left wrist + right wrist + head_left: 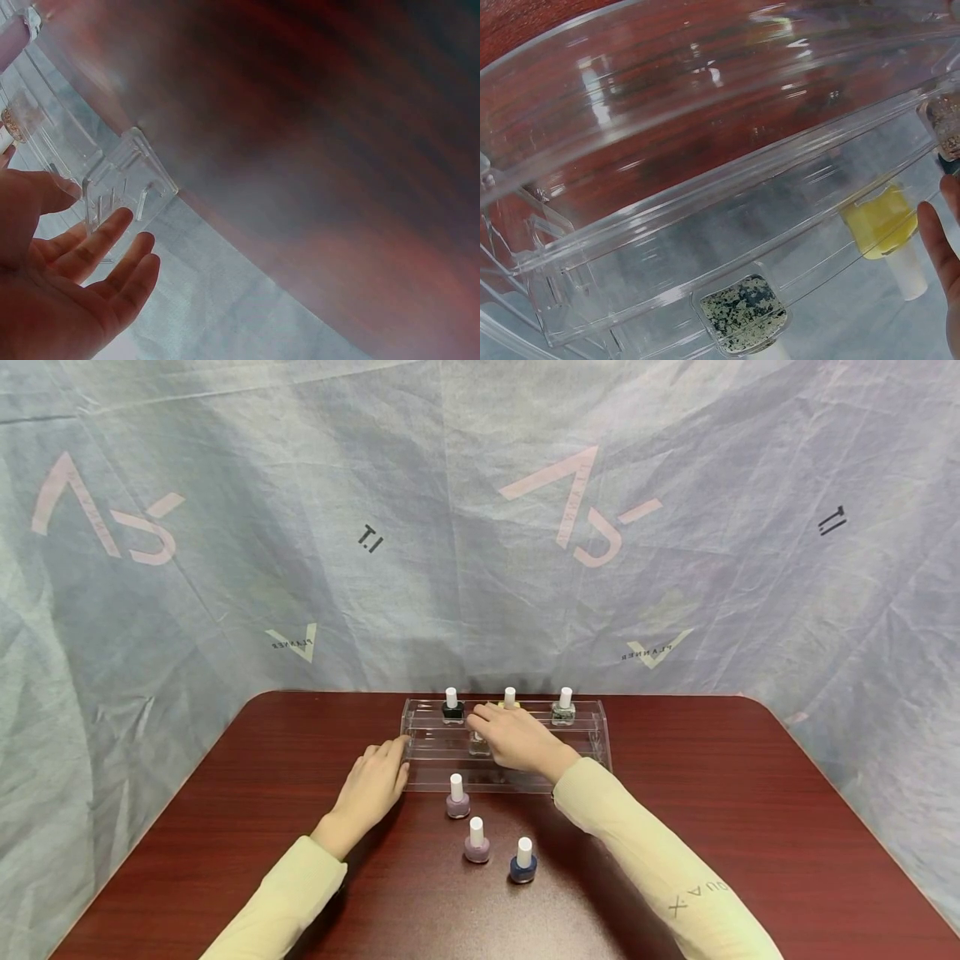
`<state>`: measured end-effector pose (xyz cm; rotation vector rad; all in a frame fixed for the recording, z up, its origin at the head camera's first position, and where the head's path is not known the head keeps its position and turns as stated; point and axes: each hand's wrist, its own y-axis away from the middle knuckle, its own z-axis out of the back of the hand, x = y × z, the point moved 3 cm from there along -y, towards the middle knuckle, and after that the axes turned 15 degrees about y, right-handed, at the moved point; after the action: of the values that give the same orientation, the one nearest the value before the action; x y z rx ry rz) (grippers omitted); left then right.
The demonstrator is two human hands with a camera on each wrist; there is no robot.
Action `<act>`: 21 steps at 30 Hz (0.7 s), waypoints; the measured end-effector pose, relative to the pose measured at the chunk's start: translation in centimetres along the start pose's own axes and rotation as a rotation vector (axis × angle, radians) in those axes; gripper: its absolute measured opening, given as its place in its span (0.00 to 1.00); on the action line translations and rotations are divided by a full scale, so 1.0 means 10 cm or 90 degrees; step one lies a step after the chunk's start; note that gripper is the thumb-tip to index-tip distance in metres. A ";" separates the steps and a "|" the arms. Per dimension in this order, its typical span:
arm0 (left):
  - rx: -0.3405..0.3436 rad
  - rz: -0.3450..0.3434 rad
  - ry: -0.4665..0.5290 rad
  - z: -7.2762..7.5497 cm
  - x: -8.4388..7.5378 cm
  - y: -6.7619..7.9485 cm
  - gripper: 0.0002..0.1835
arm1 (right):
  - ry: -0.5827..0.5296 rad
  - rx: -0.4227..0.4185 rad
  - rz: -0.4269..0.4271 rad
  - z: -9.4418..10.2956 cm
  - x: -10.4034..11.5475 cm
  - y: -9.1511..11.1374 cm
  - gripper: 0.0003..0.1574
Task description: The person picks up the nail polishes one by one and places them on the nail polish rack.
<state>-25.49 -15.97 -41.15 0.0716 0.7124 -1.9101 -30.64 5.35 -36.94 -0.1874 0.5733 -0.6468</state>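
Observation:
A clear acrylic tiered rack stands at the table's back edge. My left hand rests at its left end, fingers fairly straight, thumb and fingertips touching the side panel in the left wrist view. My right hand reaches over the middle tier and holds a glittery nail polish bottle by its top; the cap is hidden by the fingers. Speckled flakes show in that glittery bottle in the right wrist view. Along the top tier stand a dark bottle, a yellow bottle and a speckled green bottle.
In front of the rack, two mauve nail polish bottles and a dark blue one stand upright on the reddish-brown table. A grey printed cloth hangs right behind the table.

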 end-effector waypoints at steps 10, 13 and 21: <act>0.004 0.008 -0.001 -0.01 -0.01 0.01 0.23 | -0.011 -0.026 0.002 0.06 -0.01 0.01 0.07; 0.005 0.011 -0.001 0.00 -0.01 0.01 0.23 | -0.008 -0.045 0.002 0.10 -0.03 0.02 0.09; 0.003 0.010 0.002 -0.01 -0.01 0.01 0.22 | -0.013 -0.074 0.004 0.17 -0.05 0.07 0.09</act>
<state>-25.42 -15.90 -41.21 0.0824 0.7083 -1.8972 -29.67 6.19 -35.52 -0.3001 0.5924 -0.6052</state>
